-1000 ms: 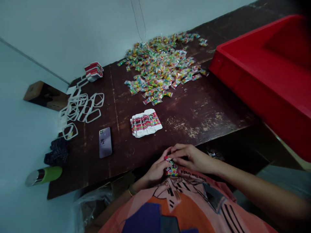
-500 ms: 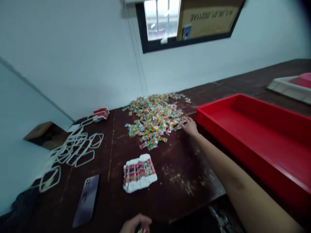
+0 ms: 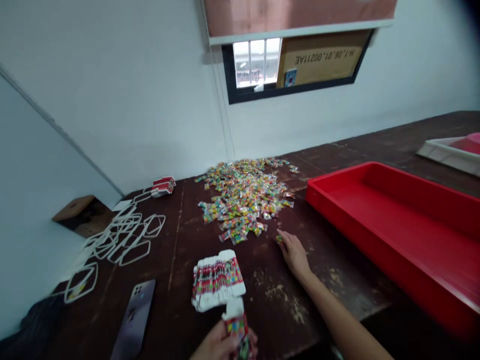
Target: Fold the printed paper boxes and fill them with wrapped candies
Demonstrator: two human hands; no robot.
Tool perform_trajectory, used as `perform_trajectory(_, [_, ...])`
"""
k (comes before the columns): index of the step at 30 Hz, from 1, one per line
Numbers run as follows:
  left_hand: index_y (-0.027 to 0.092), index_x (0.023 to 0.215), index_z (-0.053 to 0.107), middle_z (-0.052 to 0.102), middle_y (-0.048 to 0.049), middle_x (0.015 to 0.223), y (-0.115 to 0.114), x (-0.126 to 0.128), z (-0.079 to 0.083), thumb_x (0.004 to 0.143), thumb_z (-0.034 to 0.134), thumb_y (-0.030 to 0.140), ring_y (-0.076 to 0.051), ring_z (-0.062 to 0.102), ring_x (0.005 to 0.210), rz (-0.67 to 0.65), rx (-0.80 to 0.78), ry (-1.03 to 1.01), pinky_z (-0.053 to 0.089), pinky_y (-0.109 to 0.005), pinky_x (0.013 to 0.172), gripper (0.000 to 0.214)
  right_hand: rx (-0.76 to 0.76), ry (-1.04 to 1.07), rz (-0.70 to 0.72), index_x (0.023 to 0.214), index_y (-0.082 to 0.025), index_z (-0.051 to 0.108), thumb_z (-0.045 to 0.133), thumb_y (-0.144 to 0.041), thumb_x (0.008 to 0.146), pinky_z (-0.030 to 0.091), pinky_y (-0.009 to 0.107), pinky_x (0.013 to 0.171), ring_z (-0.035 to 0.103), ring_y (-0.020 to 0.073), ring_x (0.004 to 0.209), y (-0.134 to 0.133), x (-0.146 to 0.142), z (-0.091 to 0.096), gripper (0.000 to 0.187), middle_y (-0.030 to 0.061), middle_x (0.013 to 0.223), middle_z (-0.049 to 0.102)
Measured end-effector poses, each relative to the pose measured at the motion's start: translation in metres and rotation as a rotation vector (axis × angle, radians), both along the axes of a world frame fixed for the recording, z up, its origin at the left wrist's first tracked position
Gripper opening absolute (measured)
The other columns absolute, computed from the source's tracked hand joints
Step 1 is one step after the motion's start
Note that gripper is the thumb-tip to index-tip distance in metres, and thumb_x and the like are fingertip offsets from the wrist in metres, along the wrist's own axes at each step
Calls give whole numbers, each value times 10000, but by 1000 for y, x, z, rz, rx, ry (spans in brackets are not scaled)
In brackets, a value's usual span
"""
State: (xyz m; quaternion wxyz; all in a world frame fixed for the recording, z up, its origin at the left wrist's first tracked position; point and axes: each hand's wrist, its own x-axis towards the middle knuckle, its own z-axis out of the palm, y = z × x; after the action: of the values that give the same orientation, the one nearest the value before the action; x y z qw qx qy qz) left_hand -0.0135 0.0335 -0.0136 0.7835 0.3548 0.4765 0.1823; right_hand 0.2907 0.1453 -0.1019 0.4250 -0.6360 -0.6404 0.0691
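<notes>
My left hand [image 3: 221, 342] is closed around a small printed candy box [image 3: 237, 327], red with colourful spots, its white top flaps standing up. My right hand [image 3: 294, 252] is over the dark table with a small wrapped candy [image 3: 278, 239] pinched at its fingertips. Beyond it spreads a pile of wrapped candies [image 3: 245, 195] in clear wrappers with bright pieces inside. Just past my left hand lies a row of flattened candy boxes [image 3: 216, 280], overlapping one another.
A large red tray [image 3: 405, 220] stands to the right, a white tray [image 3: 450, 156] behind it. On the left are a phone [image 3: 134, 320], white strap loops [image 3: 127, 235], a brown cardboard box [image 3: 84, 215] and a red-and-white stack [image 3: 163, 186]. A wall with a window closes the back.
My right hand has drawn back from the candy pile toward me, with a candy in its fingertips. My left hand has come up into view with the candy box. The view has tilted upward.
</notes>
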Motion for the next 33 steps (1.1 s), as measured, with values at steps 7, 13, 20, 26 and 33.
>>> perform_trajectory(7, [203,1071,507,605,-78,966,8,51,-35,769,649,334,-248,659,841,-53,-10,-271,543,-319,548,358,-98,360,-80,1337,-150,404,423,-401,916,522,392,792,607,218,894,-70,-2,7,490,113,1031,601])
perform_trajectory(13, [188,1213,459,598,-66,941,-1,53,-30,755,656,310,-158,609,721,-128,126,-95,485,-202,472,513,-347,422,337,1038,-197,647,602,-378,835,510,293,706,640,182,779,-115,-37,56,276,54,917,685])
perform_trajectory(20, [169,1203,461,573,-21,812,-21,47,-29,747,624,269,-134,563,655,-171,189,-29,405,-166,418,494,-499,399,676,1005,-217,572,603,-297,852,483,242,722,646,153,820,-120,-61,97,176,16,904,692])
perform_trajectory(26, [172,1173,466,584,-19,816,-29,30,-26,736,656,280,-136,578,655,-245,80,-81,387,-162,419,488,-592,416,832,971,-206,542,547,-253,888,480,237,733,639,144,832,-133,-59,104,95,16,914,665])
perform_trajectory(33, [173,1166,466,573,-16,820,-26,30,-16,781,640,383,-133,575,649,-199,147,-73,397,-160,403,471,-311,349,576,905,-205,650,549,-292,896,396,388,974,530,219,1091,-149,-84,89,134,86,1181,579])
